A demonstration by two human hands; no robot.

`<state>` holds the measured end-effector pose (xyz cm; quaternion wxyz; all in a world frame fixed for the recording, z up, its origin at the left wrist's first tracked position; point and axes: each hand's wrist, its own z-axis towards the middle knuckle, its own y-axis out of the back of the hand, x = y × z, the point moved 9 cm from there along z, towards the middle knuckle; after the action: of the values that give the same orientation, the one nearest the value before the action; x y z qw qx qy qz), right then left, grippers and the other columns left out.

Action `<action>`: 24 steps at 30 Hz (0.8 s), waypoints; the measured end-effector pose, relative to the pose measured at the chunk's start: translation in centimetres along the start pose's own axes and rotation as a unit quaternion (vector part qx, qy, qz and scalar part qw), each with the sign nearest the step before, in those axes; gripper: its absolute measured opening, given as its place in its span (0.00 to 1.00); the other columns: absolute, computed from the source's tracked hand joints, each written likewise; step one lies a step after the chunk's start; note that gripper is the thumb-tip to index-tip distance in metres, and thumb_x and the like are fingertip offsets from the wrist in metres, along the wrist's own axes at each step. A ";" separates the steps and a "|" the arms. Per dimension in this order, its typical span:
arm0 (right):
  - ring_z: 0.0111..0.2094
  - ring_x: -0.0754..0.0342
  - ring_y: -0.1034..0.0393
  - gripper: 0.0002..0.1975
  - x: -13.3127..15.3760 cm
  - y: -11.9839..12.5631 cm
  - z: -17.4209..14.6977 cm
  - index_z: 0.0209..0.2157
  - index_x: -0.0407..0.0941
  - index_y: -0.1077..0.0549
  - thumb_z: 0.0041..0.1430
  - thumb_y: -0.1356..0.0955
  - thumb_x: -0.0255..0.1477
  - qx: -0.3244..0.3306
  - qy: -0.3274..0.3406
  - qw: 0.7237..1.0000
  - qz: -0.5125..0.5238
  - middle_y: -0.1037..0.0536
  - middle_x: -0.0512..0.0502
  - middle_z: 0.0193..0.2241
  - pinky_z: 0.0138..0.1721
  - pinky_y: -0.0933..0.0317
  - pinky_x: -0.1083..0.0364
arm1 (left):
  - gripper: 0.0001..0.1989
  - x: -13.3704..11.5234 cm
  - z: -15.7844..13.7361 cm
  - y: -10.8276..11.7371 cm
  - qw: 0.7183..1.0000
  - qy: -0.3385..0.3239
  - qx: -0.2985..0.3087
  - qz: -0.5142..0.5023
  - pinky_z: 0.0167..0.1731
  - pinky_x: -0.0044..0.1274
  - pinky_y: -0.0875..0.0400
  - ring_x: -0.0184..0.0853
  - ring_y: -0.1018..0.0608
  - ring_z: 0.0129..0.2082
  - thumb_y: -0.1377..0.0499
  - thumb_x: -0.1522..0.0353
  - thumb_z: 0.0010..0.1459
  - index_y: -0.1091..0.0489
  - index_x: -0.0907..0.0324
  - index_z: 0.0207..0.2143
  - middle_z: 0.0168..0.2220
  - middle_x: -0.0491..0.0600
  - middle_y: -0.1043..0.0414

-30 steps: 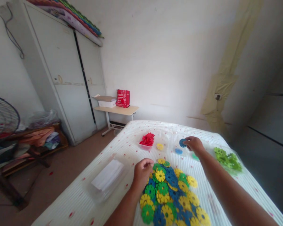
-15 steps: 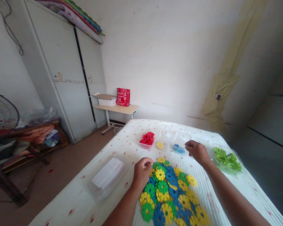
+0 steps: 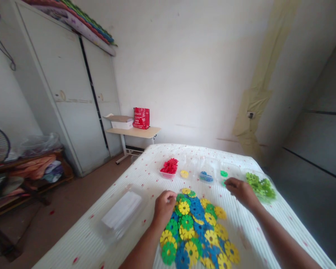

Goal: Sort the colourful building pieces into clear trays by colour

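My left hand [image 3: 165, 205] is at the upper left edge of a pile of flower-shaped plastic discs [image 3: 197, 228] in yellow, green and blue. Its thumb and fingers are pinched together; what they hold, if anything, is hidden. My right hand [image 3: 242, 192] hovers over the table right of the pile, fingers loosely bent and apart, with nothing visible between them. Just left of its fingertips are green discs [image 3: 224, 173] at a clear container. Blue discs [image 3: 206, 176] fill the bottom of a clear container beside it, and a yellow disc [image 3: 184, 174] lies farther left.
Red pieces [image 3: 169, 167] fill a clear tub at the back left. Light green pieces [image 3: 260, 185] sit in another tub at the right. A clear box with white paper [image 3: 122, 210] lies on the left. Behind stands a small table [image 3: 133, 131] with a red bag [image 3: 141, 118].
My right hand has drawn back towards me and to the right, uncovering green discs. My left hand stays at the pile's edge. The view has turned slightly right.
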<state>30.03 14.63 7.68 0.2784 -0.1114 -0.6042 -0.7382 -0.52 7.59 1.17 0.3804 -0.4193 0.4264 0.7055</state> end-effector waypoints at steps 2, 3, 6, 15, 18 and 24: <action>0.33 0.53 0.27 0.10 1.5 0.6 2.4 0.33 0.46 0.26 0.53 0.39 0.26 0.005 0.022 0.997 -0.072 0.21 0.48 0.31 0.36 0.38 0.57 | 0.07 0.1 0.0 0.1 1.000 0.004 -0.004 -0.001 0.34 0.22 0.33 0.35 0.25 0.32 0.46 0.71 0.46 0.27 0.59 0.26 0.27 0.46 0.25; 0.36 0.53 0.28 0.11 2.1 0.5 3.7 0.34 0.46 0.26 0.53 0.38 0.25 0.013 0.025 0.996 -0.087 0.21 0.48 0.34 0.38 0.39 0.57 | 0.07 0.1 0.1 0.2 1.000 0.008 -0.006 -0.002 0.34 0.22 0.33 0.35 0.25 0.32 0.45 0.71 0.46 0.27 0.59 0.26 0.27 0.46 0.25; 0.39 0.52 0.29 0.10 3.0 -1.1 7.5 0.32 0.46 0.25 0.52 0.36 0.21 0.055 0.010 0.990 -0.132 0.22 0.47 0.35 0.40 0.40 0.56 | 0.07 0.2 0.2 0.6 1.000 0.018 -0.018 -0.007 0.33 0.23 0.34 0.35 0.25 0.31 0.45 0.71 0.46 0.26 0.59 0.26 0.27 0.46 0.25; 0.42 0.52 0.31 0.14 2.3 -8.6 12.3 0.46 0.42 0.32 0.61 0.35 0.33 0.228 -0.029 0.947 -0.226 0.29 0.44 0.45 0.41 0.34 0.48 | 0.08 0.0 0.3 0.7 0.999 0.035 -0.012 -0.014 0.31 0.22 0.35 0.33 0.26 0.28 0.46 0.74 0.44 0.27 0.59 0.24 0.25 0.46 0.26; 0.43 0.51 0.31 0.14 2.2 -9.8 12.3 0.47 0.42 0.32 0.61 0.35 0.33 0.255 -0.015 0.937 -0.240 0.29 0.44 0.46 0.42 0.34 0.48 | 0.08 0.2 0.3 0.5 0.999 0.040 -0.004 -0.011 0.31 0.22 0.35 0.34 0.26 0.28 0.45 0.74 0.44 0.27 0.59 0.25 0.25 0.46 0.26; 0.44 0.51 0.32 0.15 2.1 -10.7 12.4 0.47 0.43 0.32 0.61 0.35 0.33 0.245 0.012 0.937 -0.250 0.30 0.43 0.47 0.43 0.35 0.47 | 0.08 0.5 0.2 0.2 0.999 0.042 0.011 0.001 0.31 0.22 0.35 0.34 0.26 0.29 0.46 0.73 0.46 0.27 0.60 0.27 0.27 0.47 0.25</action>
<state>20.35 27.08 2.84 0.1110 0.1238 -0.7711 -0.6147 -0.93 7.78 0.87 0.3664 -0.4438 0.4501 0.6828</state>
